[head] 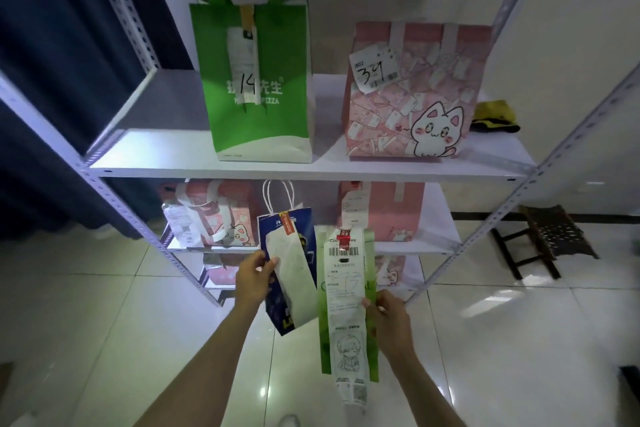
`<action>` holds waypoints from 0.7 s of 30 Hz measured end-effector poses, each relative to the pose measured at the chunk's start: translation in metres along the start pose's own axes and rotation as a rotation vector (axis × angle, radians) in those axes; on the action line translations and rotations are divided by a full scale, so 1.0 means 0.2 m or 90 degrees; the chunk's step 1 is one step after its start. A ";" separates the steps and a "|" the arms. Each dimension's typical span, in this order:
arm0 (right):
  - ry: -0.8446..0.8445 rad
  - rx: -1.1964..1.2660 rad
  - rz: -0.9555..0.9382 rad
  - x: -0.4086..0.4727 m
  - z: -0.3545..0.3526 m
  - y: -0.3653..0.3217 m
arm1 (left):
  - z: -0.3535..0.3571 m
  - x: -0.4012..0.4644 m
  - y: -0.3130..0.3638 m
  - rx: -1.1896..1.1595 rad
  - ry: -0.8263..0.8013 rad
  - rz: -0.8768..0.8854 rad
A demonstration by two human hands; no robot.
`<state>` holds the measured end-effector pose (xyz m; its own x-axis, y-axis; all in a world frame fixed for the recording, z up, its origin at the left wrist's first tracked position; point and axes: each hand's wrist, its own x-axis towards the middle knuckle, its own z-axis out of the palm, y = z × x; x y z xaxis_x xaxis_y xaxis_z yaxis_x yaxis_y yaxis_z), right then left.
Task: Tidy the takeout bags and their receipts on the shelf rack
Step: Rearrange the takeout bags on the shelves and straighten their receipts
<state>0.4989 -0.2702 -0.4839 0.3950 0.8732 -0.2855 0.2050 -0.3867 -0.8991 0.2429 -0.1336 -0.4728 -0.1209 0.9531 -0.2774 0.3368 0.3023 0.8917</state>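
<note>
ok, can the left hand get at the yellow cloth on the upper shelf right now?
Probably not: the left hand grips the blue bag, and the yellow cloth lies behind the pink cat bag, far right.

Open shelf board (156, 152) left of green bag (256, 80); pink bag (412, 94) crowds right.

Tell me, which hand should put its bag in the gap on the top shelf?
Probably the left hand. It holds the blue bag just below the gap on the top shelf, between the green bag and pink bag. The right hand sits lower and further right.
</note>
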 end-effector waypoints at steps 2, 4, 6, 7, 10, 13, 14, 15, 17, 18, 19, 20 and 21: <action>-0.015 -0.010 -0.015 -0.05 -0.02 -0.02 | -0.05 -0.10 -0.02 0.007 0.012 0.015; -0.026 -0.022 -0.023 -0.09 -0.03 -0.06 | -0.10 -0.20 -0.01 0.013 0.028 0.025; -0.045 -0.018 -0.019 -0.12 -0.04 -0.09 | -0.17 -0.30 0.01 0.030 0.052 0.034; -0.056 -0.018 -0.020 -0.14 -0.04 -0.10 | -0.21 -0.34 0.02 0.038 0.063 0.035; -0.061 -0.052 -0.054 -0.18 -0.03 -0.19 | -0.34 -0.44 0.06 0.045 0.096 0.044; -0.075 -0.074 -0.106 -0.22 0.00 -0.32 | -0.49 -0.49 0.13 0.024 0.142 0.046; -0.085 -0.069 -0.127 -0.23 0.02 -0.37 | -0.54 -0.51 0.15 0.015 0.161 0.049; -0.094 -0.065 -0.139 -0.25 0.03 -0.42 | -0.59 -0.52 0.18 0.008 0.180 0.057; -0.100 -0.057 -0.143 -0.27 0.06 -0.53 | -0.67 -0.55 0.24 0.000 0.223 0.073; -0.096 -0.060 -0.139 -0.28 0.07 -0.59 | -0.71 -0.57 0.28 -0.006 0.243 0.079; -0.092 -0.064 -0.140 -0.29 0.09 -0.64 | -0.74 -0.57 0.32 -0.015 0.262 0.084; -0.093 -0.067 -0.144 -0.30 0.11 -0.68 | -0.78 -0.58 0.36 -0.028 0.277 0.089; -0.095 -0.072 -0.149 -0.31 0.13 -0.73 | -0.81 -0.58 0.40 -0.043 0.288 0.094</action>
<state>0.4216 -0.2598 -0.3444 0.1908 0.9732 -0.1283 0.3767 -0.1933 -0.9059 0.1317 -0.2217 -0.3109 -0.4757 0.8793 0.0238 0.3217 0.1488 0.9351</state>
